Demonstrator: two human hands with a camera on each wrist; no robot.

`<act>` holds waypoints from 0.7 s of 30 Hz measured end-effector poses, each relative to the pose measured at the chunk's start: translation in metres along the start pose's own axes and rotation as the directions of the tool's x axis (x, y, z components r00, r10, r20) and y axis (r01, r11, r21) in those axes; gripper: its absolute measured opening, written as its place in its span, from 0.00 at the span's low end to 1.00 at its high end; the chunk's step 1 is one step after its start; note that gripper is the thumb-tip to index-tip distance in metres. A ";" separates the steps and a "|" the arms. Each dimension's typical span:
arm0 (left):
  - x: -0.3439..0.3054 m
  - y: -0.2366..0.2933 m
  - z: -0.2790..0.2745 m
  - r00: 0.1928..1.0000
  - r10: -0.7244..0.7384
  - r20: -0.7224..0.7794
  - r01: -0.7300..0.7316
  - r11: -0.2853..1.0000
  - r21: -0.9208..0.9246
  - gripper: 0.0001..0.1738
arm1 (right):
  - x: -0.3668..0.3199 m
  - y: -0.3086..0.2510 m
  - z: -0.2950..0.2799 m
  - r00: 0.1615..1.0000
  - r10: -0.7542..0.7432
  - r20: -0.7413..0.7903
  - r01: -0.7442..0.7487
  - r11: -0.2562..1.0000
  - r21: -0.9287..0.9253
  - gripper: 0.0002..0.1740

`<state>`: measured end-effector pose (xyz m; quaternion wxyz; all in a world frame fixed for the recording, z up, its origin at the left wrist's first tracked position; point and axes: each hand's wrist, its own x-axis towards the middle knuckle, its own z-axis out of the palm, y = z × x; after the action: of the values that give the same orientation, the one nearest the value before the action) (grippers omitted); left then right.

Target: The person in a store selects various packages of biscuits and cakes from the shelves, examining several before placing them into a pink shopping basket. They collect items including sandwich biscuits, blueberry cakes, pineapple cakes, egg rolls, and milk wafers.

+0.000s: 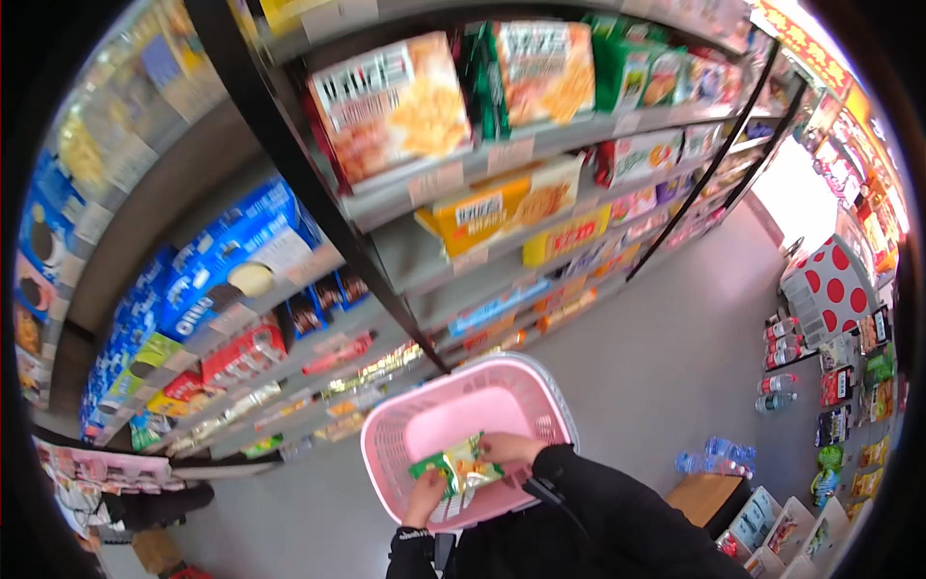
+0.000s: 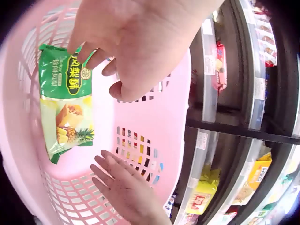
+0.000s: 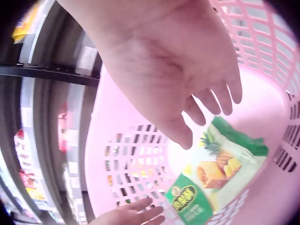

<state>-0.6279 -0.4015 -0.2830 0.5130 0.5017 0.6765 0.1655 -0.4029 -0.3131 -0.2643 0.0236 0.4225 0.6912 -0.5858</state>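
A green and cream packet of pineapple cakes (image 1: 459, 467) lies in a pink plastic basket (image 2: 150, 112), its printed front facing up. My left hand (image 1: 424, 497) is over the packet's green end, fingers loosely spread; in the left wrist view its fingertips overlap that end. My right hand (image 1: 511, 449) reaches over the opposite end. In the right wrist view its fingers (image 3: 213, 101) hang relaxed above the packet (image 3: 218, 171), with a gap showing between them. Neither hand has its fingers curled round the packet.
Shelves of snacks stand ahead and to the left, with blue cookie packs (image 1: 236, 261) and large cracker bags (image 1: 395, 106). Grey floor (image 1: 656, 333) runs to the right. Bottles (image 1: 714, 458), a cardboard box (image 1: 709, 497) and a polka-dot carton (image 1: 830, 289) stand on that side.
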 end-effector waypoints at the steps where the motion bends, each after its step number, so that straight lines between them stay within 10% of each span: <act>1: -0.002 0.013 -0.003 1.000 -0.003 0.025 0.003 0.999 0.035 0.21 | -0.010 -0.009 -0.004 0.999 -0.028 -0.036 0.027 0.999 -0.026 0.20; 21: -0.038 0.122 -0.002 0.930 0.197 0.309 -0.248 0.960 0.134 0.18 | -0.147 -0.043 -0.047 0.976 -0.050 -0.211 0.009 0.982 -0.189 0.26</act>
<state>-0.5687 -0.3791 -0.1723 0.5405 0.6362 0.5434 0.0882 -0.3132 -0.3546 -0.1379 -0.0205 0.4690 0.7478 -0.4696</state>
